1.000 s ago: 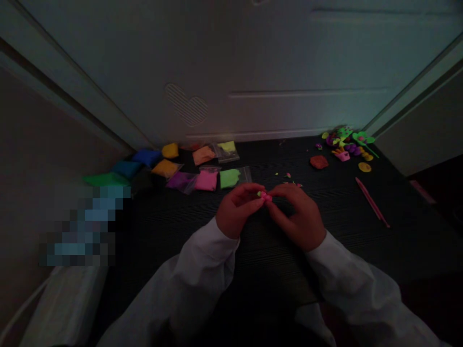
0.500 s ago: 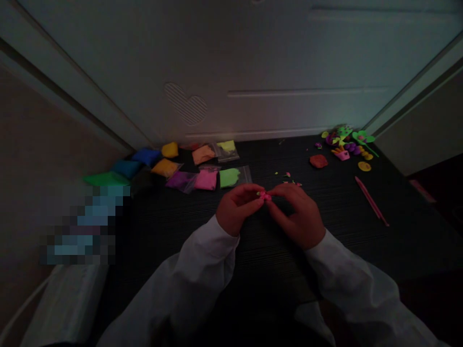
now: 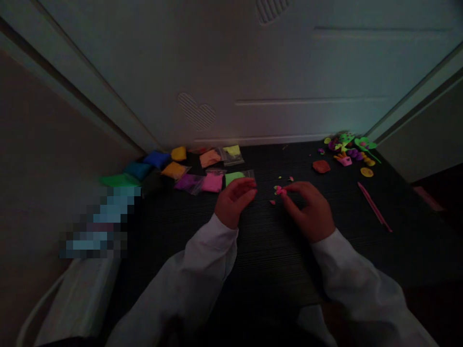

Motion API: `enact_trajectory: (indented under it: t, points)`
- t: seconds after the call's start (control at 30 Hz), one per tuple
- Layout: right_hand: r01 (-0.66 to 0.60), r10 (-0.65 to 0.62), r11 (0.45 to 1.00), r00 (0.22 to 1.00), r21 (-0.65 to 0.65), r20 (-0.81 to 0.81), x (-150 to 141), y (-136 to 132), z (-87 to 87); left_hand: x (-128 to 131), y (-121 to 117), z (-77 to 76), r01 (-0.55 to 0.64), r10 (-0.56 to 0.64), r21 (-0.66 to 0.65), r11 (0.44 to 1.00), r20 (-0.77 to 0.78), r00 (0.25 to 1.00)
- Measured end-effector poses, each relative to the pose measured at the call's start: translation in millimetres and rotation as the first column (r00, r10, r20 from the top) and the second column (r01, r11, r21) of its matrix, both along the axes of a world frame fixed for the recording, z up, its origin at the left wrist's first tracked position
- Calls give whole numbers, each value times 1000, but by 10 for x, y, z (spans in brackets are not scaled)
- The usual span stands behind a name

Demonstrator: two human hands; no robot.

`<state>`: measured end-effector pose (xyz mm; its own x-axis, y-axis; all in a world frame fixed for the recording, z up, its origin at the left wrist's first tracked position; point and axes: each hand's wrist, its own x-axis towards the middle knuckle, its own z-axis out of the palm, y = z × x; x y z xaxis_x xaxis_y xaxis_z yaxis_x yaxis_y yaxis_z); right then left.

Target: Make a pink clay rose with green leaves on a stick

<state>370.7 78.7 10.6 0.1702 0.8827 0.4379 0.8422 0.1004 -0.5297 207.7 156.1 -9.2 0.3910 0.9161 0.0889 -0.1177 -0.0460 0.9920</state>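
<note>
My right hand (image 3: 309, 209) pinches a small pink clay piece with pale green bits (image 3: 281, 191) between thumb and fingertips, just above the dark tabletop (image 3: 267, 246). To its left, my left hand (image 3: 235, 201) is apart from that piece. Its fingers are curled, thumb tip close to the fingertips with a small gap, and no object shows between them. A tiny pink clay scrap (image 3: 272, 202) lies between the two hands. Beyond the right hand's fingertips lie another pink scrap (image 3: 291, 179) and a green crumb (image 3: 279, 177).
Bags of coloured clay, including a pink bag (image 3: 212, 182) and a blue bag (image 3: 156, 159), lie at the back left. Finished-looking clay shapes, among them a green flower (image 3: 364, 143), cluster back right near a red clay lump (image 3: 321, 166). Pink tools (image 3: 374, 206) lie at right.
My hands have moved apart. The left has let go of the pink clay piece, while the right holds it farther right. A pink scrap now shows between them. The view has shifted slightly.
</note>
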Motion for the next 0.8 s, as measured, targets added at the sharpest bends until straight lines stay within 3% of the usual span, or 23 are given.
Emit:
enact_trajectory:
  t: [0.03, 0.1, 0.2, 0.3, 0.5, 0.67, 0.8]
  points:
    - [38, -37, 999, 999, -17, 32, 44, 10, -26, -58, 47, 14, -77, 90, 112, 991, -111, 990]
    - [95, -89, 994, 990, -51, 110, 124, 27, -91, -184, 148, 27, -201, 356, 417, 886, -336, 872]
    - [111, -92, 990, 975, -86, 203, 199, 36, -186, -334, 289, -15, -134, 592, 690, 711, -484, 644]
    - [121, -90, 987, 963, -107, 255, 215, 28, -231, -403, 381, -120, -10, 633, 738, 674, -571, 523]
    - [138, -113, 984, 972, -111, 206, 205, -1, -191, -509, 467, -262, 81, 683, 765, 639, -612, 398]
    - [185, -187, 982, 981, 36, 60, 246, 35, -149, -562, 511, -267, 118, 723, 766, 632, -637, 267]
    - [218, -224, 971, 973, 102, 54, 131, 92, -100, -526, 508, -242, 91, 723, 752, 653, -654, 223]
